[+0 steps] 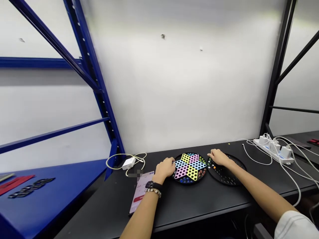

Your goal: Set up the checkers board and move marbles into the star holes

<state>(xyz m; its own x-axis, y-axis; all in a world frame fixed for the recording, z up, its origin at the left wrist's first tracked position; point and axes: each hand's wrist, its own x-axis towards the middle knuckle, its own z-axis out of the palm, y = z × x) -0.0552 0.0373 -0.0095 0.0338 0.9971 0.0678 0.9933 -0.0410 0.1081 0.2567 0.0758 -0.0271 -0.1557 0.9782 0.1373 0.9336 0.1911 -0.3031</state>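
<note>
A round Chinese checkers board [190,166] lies on the black table, with a pink, yellow and blue star full of holes and coloured marbles around it under the rim. My left hand [165,168] is closed at the board's left edge, fingers bent onto its rim. To the right lies a round black disc [230,177] with rows of small marks or holes and a few white and orange marbles [214,167] at its left side. Over that disc's upper left edge is my right hand [218,156], fingers curled together and pointing down. Whatever its fingertips hold is hidden.
A phone [142,191] showing a timer lies under my left wrist. Behind it sit a white charger [129,163] and looped cable. At right is a power strip [274,152] with plugs and trailing white cables. A blue table [62,192] adjoins on the left; a white wall rises behind.
</note>
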